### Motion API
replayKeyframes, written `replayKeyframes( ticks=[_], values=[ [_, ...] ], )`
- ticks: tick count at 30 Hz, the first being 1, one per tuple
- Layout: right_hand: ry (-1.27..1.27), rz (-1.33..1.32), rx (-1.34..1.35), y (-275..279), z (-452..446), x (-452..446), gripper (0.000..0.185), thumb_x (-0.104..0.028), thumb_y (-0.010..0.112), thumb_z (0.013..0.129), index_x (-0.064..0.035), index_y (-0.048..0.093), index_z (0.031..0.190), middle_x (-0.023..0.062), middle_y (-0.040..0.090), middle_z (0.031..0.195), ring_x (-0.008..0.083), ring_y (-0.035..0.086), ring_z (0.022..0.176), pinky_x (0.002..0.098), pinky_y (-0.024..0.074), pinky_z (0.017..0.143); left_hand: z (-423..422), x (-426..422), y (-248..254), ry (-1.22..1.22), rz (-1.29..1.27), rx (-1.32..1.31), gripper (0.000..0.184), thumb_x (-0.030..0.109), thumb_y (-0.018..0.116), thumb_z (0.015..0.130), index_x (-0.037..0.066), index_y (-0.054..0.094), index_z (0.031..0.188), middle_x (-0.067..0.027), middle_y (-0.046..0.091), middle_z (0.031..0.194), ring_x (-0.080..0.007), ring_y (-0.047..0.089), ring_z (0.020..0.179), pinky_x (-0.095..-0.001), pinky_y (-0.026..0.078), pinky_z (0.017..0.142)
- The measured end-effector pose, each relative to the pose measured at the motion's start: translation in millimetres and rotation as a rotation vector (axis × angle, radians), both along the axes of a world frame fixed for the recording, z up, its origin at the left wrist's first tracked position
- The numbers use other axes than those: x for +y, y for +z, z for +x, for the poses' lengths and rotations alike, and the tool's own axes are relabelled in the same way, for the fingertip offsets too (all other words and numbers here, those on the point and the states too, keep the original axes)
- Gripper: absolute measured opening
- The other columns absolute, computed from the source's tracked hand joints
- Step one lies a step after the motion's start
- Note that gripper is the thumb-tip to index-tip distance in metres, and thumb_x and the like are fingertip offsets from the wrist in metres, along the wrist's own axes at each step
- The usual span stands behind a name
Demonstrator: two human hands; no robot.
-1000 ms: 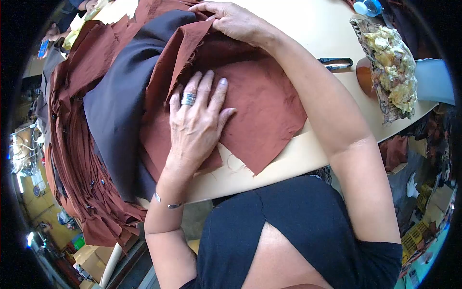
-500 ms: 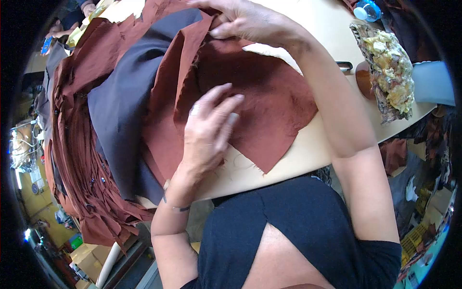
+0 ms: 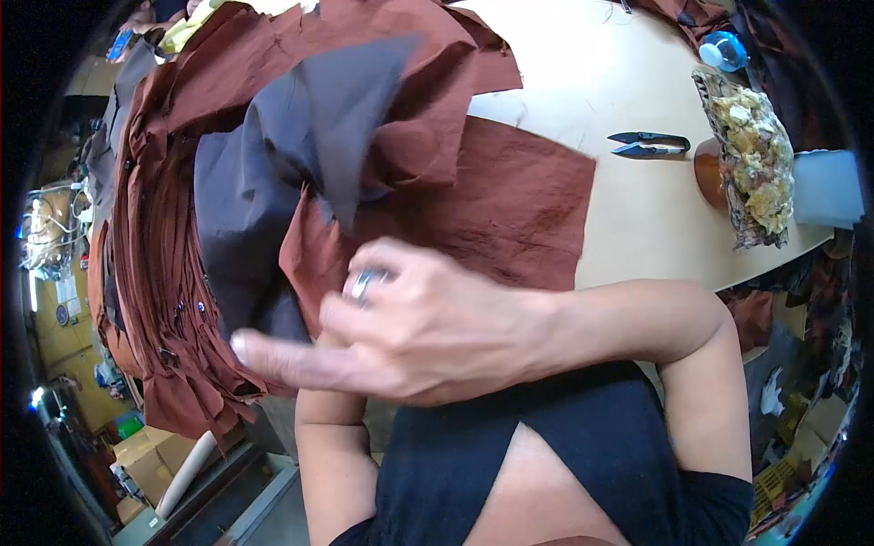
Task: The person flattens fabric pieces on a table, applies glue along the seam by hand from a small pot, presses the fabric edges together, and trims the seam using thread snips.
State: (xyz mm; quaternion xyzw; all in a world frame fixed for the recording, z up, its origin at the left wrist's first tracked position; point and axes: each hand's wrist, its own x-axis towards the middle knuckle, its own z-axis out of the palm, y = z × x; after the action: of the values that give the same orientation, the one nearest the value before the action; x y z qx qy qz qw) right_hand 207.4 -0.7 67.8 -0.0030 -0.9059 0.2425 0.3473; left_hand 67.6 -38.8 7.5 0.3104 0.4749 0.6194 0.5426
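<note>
My right hand (image 3: 410, 332) crosses in front of me, slightly blurred. It wears a ring (image 3: 362, 287); most fingers are curled, while one digit stretches left. What its fingers may hold is hidden. Behind it, my left hand is out of sight, with only the left forearm (image 3: 332, 409) showing. Just past my right hand lies folded reddish-brown cloth (image 3: 523, 196). A dark grey cloth (image 3: 241, 182) lies among the brown folds, with one pointed flap (image 3: 350, 109) raised and blurred.
Black thread snips (image 3: 648, 145) lie on the pale table (image 3: 637, 218). To their right are a rough tray of yellowish scraps (image 3: 754, 159), a pale blue container (image 3: 827, 189) and a blue-capped bottle (image 3: 724, 52). Long brown strips (image 3: 164, 246) hang over the left edge.
My right hand has come down from the far side of the cloth toward my body. The brown and grey layers have shifted and turned over, and the snips now show fully.
</note>
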Motion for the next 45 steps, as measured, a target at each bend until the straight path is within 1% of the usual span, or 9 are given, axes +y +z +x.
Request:
replayKeyframes(
  ticks=[6, 8, 13, 18, 26, 27, 31, 36, 45],
  values=[
    [-0.640, -0.069, 0.067, -16.2, 39.6, 89.4, 0.079, -0.035, 0.068, 0.077, -0.0074, 0.027, 0.139, 0.0135, 0.058, 0.102, 0.0240, 0.059, 0.086, 0.0340, 0.0487, 0.075, 8.5, 23.5, -4.7, 0.028, 0.015, 0.491, 0.026, 0.010, 0.056, 0.084, 0.005, 0.059, 0.109, -0.0067, 0.060, 0.103, -0.0223, 0.059, 0.092, -0.0335, 0.047, 0.082],
    [-0.622, -0.635, -0.098, -14.7, 41.8, 88.5, 0.067, -0.010, 0.058, 0.079, -0.0042, 0.026, 0.138, 0.0158, 0.057, 0.104, 0.0223, 0.059, 0.087, 0.0316, 0.0487, 0.075, 8.1, 29.4, -1.8, -0.015, 0.017, 0.676, 0.025, 0.011, 0.057, 0.083, 0.005, 0.060, 0.108, -0.0068, 0.061, 0.101, -0.0229, 0.060, 0.090, -0.0339, 0.048, 0.081],
    [-0.410, -0.980, 0.081, -60.6, 40.5, 82.1, 0.081, -0.035, 0.062, 0.084, -0.0153, 0.012, 0.144, 0.0144, 0.053, 0.102, 0.0116, 0.054, 0.083, 0.0254, 0.0468, 0.073, -3.4, 4.5, 44.1, -0.466, -0.050, 1.211, 0.024, 0.012, 0.059, 0.082, 0.005, 0.062, 0.105, -0.0070, 0.064, 0.096, -0.0244, 0.062, 0.086, -0.0350, 0.049, 0.079],
    [-0.513, -0.881, -0.060, -59.7, 43.9, 86.6, 0.071, -0.028, 0.055, 0.089, -0.0167, 0.012, 0.145, 0.0108, 0.054, 0.102, 0.0128, 0.054, 0.077, 0.0259, 0.0467, 0.072, 13.6, -63.9, 94.5, -0.545, 0.272, 0.570, 0.019, 0.012, 0.062, 0.075, 0.007, 0.068, 0.092, -0.0056, 0.065, 0.072, -0.0277, 0.064, 0.068, -0.0389, 0.050, 0.073],
    [-0.533, -0.729, -0.229, -54.6, 50.0, 65.3, 0.088, 0.004, 0.062, 0.073, -0.0158, 0.013, 0.144, 0.0148, 0.051, 0.122, 0.0210, 0.054, 0.100, 0.0291, 0.0458, 0.082, 29.0, 34.8, 43.0, -0.274, 0.137, 2.035, 0.033, 0.028, 0.061, 0.080, 0.015, 0.058, 0.109, -0.0106, 0.039, 0.135, -0.0358, 0.036, 0.124, -0.0483, 0.034, 0.098],
    [-0.476, -0.436, -0.041, -69.6, 48.3, 61.9, 0.092, 0.006, 0.063, 0.066, -0.0114, 0.013, 0.142, 0.0225, 0.051, 0.116, 0.0377, 0.055, 0.099, 0.0426, 0.0458, 0.087, 20.7, 35.4, 35.0, -0.239, 0.140, 1.951, 0.036, 0.032, 0.061, 0.081, 0.013, 0.057, 0.111, -0.0110, 0.038, 0.136, -0.0371, 0.035, 0.125, -0.0479, 0.031, 0.100],
    [-0.419, -0.404, -0.127, -70.8, 45.4, 43.8, 0.090, 0.008, 0.060, 0.067, -0.0141, 0.017, 0.142, 0.0202, 0.046, 0.124, 0.0365, 0.053, 0.103, 0.0417, 0.0448, 0.089, -11.9, 24.5, -16.7, -0.013, 0.266, 1.778, 0.069, 0.035, 0.062, 0.079, 0.008, 0.034, 0.137, -0.0191, 0.037, 0.135, -0.0330, 0.035, 0.126, -0.0485, 0.028, 0.101],
    [-0.435, -0.441, -0.258, -71.3, 43.7, 42.9, 0.088, 0.012, 0.058, 0.068, -0.0169, 0.021, 0.142, 0.0144, 0.054, 0.103, 0.0298, 0.056, 0.089, 0.0387, 0.0466, 0.082, -16.5, 22.6, -12.0, 0.053, 0.170, 1.687, 0.063, 0.038, 0.061, 0.080, 0.002, 0.043, 0.128, -0.0271, 0.046, 0.123, -0.0376, 0.046, 0.113, -0.0419, 0.034, 0.097],
    [-0.563, -0.290, -0.098, -48.0, 62.6, 69.8, 0.077, 0.016, 0.044, 0.064, -0.0096, 0.033, 0.135, 0.0194, 0.051, 0.122, 0.0387, 0.058, 0.090, 0.0414, 0.0484, 0.081, 1.3, 65.9, -19.7, 0.068, 0.411, 1.634, 0.050, 0.037, 0.063, 0.079, 0.003, 0.053, 0.114, -0.0210, 0.051, 0.107, -0.0376, 0.050, 0.100, -0.0428, 0.041, 0.087]
  ],
)
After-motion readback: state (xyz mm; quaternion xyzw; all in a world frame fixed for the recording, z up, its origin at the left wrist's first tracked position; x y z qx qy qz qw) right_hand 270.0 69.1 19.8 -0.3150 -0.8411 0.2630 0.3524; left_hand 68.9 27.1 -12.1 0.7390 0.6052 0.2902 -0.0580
